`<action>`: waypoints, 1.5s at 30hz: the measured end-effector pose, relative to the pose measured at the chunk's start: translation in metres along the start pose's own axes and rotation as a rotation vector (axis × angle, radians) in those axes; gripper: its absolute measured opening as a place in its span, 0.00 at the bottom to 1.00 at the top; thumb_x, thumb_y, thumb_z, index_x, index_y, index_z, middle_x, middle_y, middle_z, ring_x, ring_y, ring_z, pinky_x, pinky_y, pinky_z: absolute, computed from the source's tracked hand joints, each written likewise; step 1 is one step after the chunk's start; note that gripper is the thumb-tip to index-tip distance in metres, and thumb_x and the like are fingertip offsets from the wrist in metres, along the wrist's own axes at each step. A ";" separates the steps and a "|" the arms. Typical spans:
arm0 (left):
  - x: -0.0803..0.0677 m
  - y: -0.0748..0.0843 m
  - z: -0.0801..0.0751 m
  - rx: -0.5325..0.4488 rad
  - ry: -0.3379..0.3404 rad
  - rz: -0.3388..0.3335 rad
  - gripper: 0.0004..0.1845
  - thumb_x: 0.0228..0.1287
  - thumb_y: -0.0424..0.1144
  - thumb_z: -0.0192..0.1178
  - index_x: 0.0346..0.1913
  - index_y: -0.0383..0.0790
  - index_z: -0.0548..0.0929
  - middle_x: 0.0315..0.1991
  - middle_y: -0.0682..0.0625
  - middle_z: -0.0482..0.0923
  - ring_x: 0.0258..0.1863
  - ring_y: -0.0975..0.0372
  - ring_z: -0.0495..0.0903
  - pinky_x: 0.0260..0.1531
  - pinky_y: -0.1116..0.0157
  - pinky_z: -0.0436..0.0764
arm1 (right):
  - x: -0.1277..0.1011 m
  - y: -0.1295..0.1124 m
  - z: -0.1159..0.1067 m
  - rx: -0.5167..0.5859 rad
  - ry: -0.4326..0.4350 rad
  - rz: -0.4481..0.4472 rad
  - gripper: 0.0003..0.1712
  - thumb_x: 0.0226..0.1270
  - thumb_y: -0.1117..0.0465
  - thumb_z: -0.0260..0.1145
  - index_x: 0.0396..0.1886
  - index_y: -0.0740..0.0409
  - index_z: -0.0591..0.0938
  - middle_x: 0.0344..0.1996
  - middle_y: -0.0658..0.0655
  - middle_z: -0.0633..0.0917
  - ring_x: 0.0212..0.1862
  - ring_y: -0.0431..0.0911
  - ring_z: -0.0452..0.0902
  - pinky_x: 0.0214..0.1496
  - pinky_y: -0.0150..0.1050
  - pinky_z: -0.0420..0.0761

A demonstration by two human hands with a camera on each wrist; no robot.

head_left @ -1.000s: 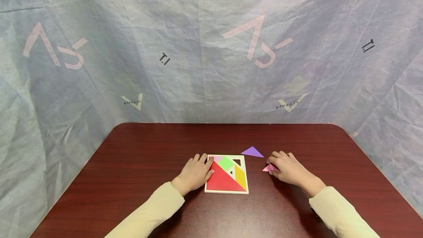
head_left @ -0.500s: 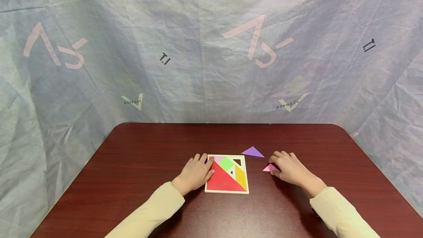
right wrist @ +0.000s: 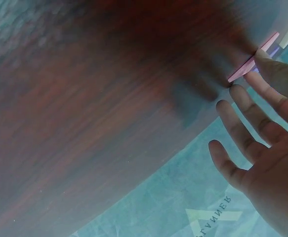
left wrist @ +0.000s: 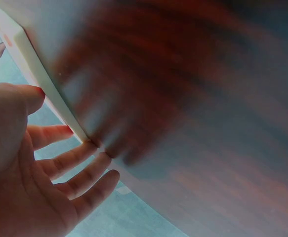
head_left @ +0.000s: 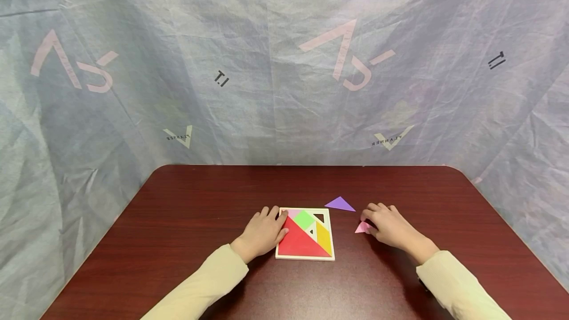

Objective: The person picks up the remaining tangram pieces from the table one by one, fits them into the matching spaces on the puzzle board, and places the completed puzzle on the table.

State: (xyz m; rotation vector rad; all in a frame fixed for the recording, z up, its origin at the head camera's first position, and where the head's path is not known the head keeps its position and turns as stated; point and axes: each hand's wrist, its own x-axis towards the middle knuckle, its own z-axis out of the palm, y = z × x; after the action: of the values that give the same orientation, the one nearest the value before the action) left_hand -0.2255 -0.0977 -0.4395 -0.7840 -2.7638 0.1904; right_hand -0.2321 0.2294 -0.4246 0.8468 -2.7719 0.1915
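A white-framed puzzle tray lies on the dark red table. It holds a red triangle, a green square, a yellow piece and a pink piece. My left hand rests flat against the tray's left edge with its fingers straight. My right hand is to the right of the tray. Its thumb and forefinger pinch a small pink triangle low on the table. A purple triangle lies loose just beyond the tray's far right corner.
A wrinkled grey-blue cloth with printed marks hangs behind and around the table. The table's far edge runs just below it. Both forearms wear cream sleeves.
The right hand and the pink triangle have slid slightly to the right and toward me. The left hand and the tray have not moved.
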 end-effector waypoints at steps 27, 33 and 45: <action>0.001 -0.001 0.001 -0.007 -0.018 -0.003 0.24 0.65 0.53 0.50 0.58 0.42 0.74 0.49 0.44 0.72 0.44 0.53 0.72 0.40 0.59 0.76 | 0.000 0.002 0.001 0.016 0.010 -0.045 0.13 0.46 0.67 0.71 0.33 0.52 0.82 0.31 0.48 0.77 0.37 0.47 0.74 0.34 0.43 0.68; 0.001 -0.001 0.002 -0.005 -0.020 -0.001 0.24 0.65 0.53 0.49 0.58 0.42 0.73 0.49 0.44 0.71 0.44 0.53 0.72 0.40 0.59 0.76 | 0.001 0.001 0.000 0.032 0.009 -0.044 0.13 0.44 0.68 0.71 0.31 0.51 0.80 0.31 0.49 0.78 0.36 0.47 0.74 0.33 0.42 0.67; 0.001 0.000 0.000 -0.001 -0.018 -0.001 0.24 0.65 0.53 0.50 0.58 0.42 0.73 0.48 0.44 0.72 0.44 0.53 0.72 0.40 0.59 0.76 | 0.004 0.001 0.001 0.047 -0.025 -0.028 0.12 0.46 0.67 0.70 0.32 0.50 0.81 0.31 0.49 0.77 0.36 0.47 0.74 0.33 0.39 0.65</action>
State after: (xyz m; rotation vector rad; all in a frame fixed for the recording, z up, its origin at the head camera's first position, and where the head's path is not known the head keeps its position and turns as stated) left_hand -0.2264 -0.0976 -0.4392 -0.7845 -2.7814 0.1965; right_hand -0.2357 0.2283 -0.4243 0.9049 -2.7870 0.2438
